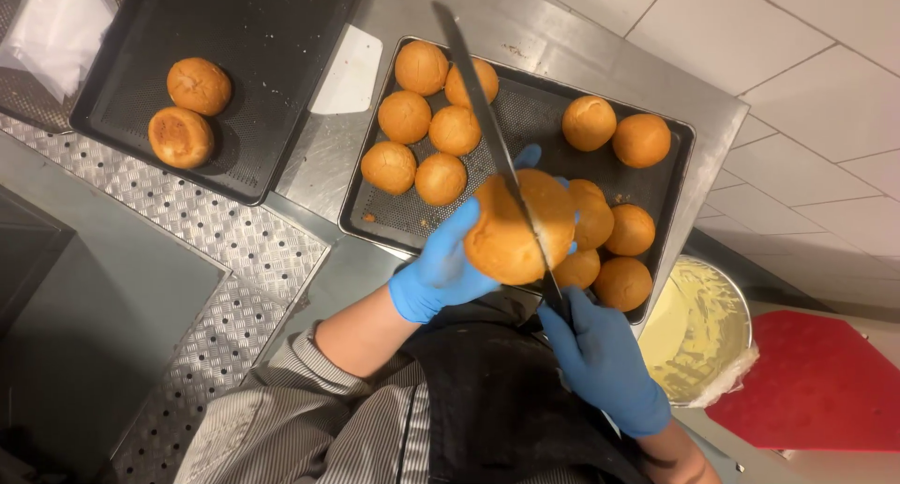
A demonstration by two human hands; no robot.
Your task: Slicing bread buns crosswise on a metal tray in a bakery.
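Left hand [441,273], blue-gloved, clamped around a golden bun [514,231], held up above the near edge of a dark perforated tray [525,119]. Right hand [600,362], also gloved, closed on the handle of a long knife [487,119], blade across the bun. More buns [422,128] crowded on that tray. Second tray [253,62] at the tabletop's left edge, bearing two buns [187,114].

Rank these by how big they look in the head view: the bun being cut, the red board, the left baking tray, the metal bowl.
1. Left baking tray
2. Red board, partly cut off by the frame
3. Metal bowl, partly hidden
4. Bun held in the left hand; it is nearer the camera, so it looks enlarged.
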